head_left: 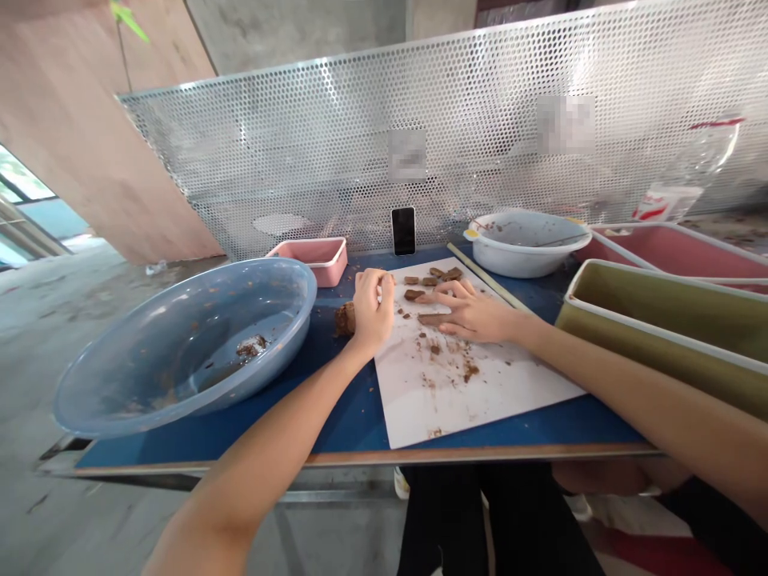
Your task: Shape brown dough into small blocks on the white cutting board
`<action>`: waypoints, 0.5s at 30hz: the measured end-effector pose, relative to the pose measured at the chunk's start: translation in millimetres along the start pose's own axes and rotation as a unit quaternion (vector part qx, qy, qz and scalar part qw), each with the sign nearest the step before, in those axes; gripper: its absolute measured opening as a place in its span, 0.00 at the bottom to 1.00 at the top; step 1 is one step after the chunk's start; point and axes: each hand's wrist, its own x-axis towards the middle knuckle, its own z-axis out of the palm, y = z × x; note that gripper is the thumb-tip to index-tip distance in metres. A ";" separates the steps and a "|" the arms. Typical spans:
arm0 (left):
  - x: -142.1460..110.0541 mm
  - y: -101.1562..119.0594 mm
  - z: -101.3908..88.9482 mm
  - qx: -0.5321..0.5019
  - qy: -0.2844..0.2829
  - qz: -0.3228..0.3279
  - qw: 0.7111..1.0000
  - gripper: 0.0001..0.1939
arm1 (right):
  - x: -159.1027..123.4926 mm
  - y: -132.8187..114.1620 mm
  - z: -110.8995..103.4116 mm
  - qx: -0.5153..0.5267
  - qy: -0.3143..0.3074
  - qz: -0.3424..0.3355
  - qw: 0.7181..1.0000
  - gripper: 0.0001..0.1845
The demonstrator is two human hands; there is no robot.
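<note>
A white board (414, 400) lies on the blue table, smeared with brown crumbs. My left hand (373, 310) is over its left edge with fingers curled closed; whatever they may hold is hidden. Just left of that hand is a brown clay-like lump (344, 319). My right hand (471, 312) rests palm down on the board with its fingers spread. Under those fingers lies a flat brown clay-like strip (433, 319), partly covered. A short brown piece (413, 295) sits at the fingertips. Beyond them, several small brown pieces (430, 282) lie near the board's far edge.
At left stands a large blue basin (180, 320) with a little water and a brown lump. A pink tub (327, 272), a phone (404, 230) and a white basin (516, 260) line the back. A pale stick (486, 276), green planter (648, 344) and bottle (684, 180) are at right.
</note>
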 end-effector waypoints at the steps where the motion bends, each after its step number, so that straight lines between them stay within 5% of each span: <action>1: 0.0 -0.1 0.2 0.002 0.000 -0.001 1.000 0.22 | 0.1 -0.3 -0.2 -0.002 -0.001 0.006 1.000 0.27; 15: -0.2 -4.1 2.1 0.006 0.009 0.011 1.000 0.21 | 0.1 0.2 -3.1 0.057 -0.016 0.035 0.998 0.29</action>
